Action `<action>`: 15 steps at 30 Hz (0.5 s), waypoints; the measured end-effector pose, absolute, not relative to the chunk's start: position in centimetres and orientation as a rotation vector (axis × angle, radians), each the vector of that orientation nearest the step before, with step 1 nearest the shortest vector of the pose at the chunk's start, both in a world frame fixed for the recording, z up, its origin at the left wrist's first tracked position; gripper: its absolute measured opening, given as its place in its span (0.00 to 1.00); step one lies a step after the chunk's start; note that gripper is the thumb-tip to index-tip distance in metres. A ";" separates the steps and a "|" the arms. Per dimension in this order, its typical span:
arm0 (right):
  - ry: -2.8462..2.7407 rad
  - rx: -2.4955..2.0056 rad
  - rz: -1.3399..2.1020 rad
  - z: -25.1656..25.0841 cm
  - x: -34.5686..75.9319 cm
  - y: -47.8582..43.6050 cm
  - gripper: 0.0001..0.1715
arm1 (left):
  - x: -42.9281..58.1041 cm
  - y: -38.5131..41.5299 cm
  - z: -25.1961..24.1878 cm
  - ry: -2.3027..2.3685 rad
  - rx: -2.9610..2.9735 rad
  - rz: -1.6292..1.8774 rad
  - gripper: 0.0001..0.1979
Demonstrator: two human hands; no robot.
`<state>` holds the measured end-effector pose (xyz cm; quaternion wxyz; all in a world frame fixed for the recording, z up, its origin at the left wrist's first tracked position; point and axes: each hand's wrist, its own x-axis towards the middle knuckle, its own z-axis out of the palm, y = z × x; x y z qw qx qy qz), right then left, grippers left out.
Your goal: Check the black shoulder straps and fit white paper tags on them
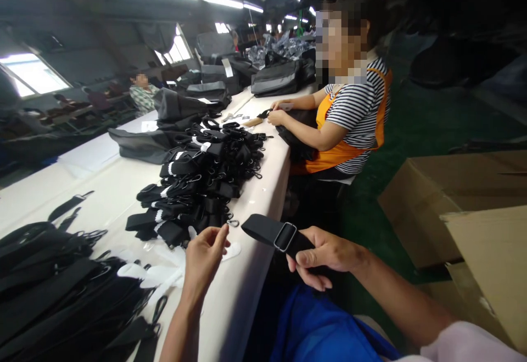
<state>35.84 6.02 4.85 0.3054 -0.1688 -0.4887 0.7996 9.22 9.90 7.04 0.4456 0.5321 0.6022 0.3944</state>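
A folded black webbing strap with a metal slide buckle is gripped in my right hand, just off the table's edge. The strap's looped end points left. My left hand is raised over the table edge, fingers curled in and thumb pressed to them. Whatever it may pinch is hidden. White strips lie behind and beside it on the table. Beyond my left hand is a heap of bundled black straps, some with white bands and metal hooks.
Many long loose black straps cover the table at near left. Black bags lie farther along it. A co-worker in an orange apron sits at the table, handling black material. Cardboard boxes stand at right.
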 end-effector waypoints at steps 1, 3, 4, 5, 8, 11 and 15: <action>-1.298 -0.453 2.169 5.1 35.9 6.0 0.21 | 9.3 8.7 7.5 1.502 1.529 0.997 0.20; -1.313 -0.438 2.309 5.5 35.5 5.9 0.22 | 10.3 6.1 8.8 1.235 1.836 0.903 0.36; -1.327 -0.402 2.402 5.6 35.0 5.9 0.22 | 11.1 4.9 9.2 1.096 1.930 0.775 0.41; -1.345 -0.349 2.501 5.7 34.6 5.8 0.22 | 11.8 4.0 9.5 0.997 1.982 0.673 0.42; -1.327 -0.226 2.641 5.7 33.5 5.3 0.22 | 13.3 2.4 8.4 0.895 1.989 0.675 0.33; -1.272 -0.294 2.492 5.6 33.3 4.7 0.24 | 12.5 2.6 5.8 0.987 1.881 0.910 0.22; -1.296 -0.301 2.345 6.0 32.7 3.8 0.25 | 11.7 2.0 3.5 1.160 1.806 1.059 0.19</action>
